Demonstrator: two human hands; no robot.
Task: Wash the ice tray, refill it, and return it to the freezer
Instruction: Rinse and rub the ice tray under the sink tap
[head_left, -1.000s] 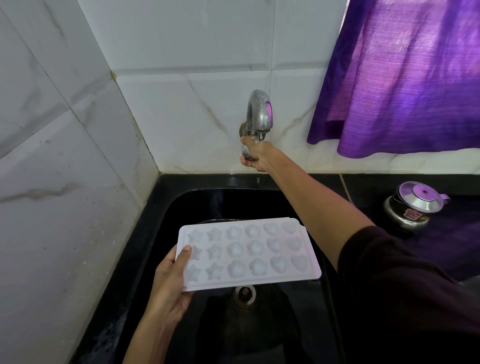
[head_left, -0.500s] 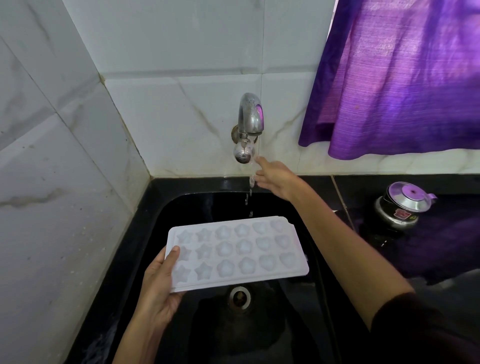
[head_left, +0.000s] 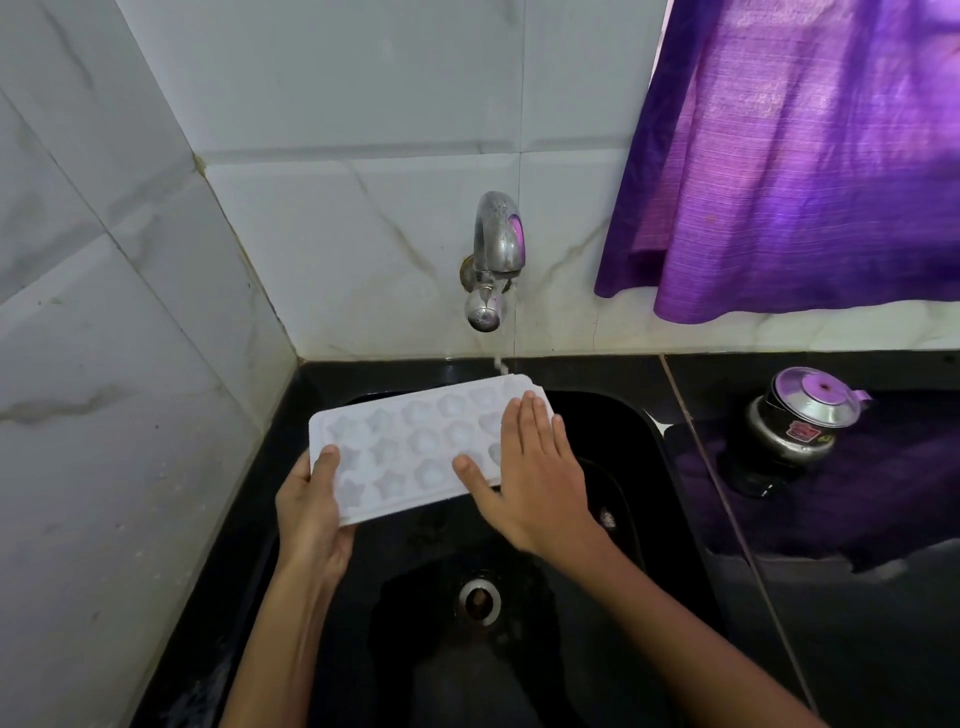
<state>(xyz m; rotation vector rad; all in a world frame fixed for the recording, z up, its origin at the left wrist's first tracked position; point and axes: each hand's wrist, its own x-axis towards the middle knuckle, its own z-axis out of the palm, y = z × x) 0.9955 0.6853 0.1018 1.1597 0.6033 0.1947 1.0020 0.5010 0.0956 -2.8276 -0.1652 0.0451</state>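
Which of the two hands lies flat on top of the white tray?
The right hand: its straight fingers rest on the white plastic ice tray, while the left hand grips its edge.

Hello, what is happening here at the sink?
A person is washing a white ice tray over the black sink. The left hand grips the tray's near left corner, and the right hand lies flat on its right end. A thin stream from the tap falls onto the tray's far edge.

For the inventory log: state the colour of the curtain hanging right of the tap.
Purple cloth curtain, seen in the head view.
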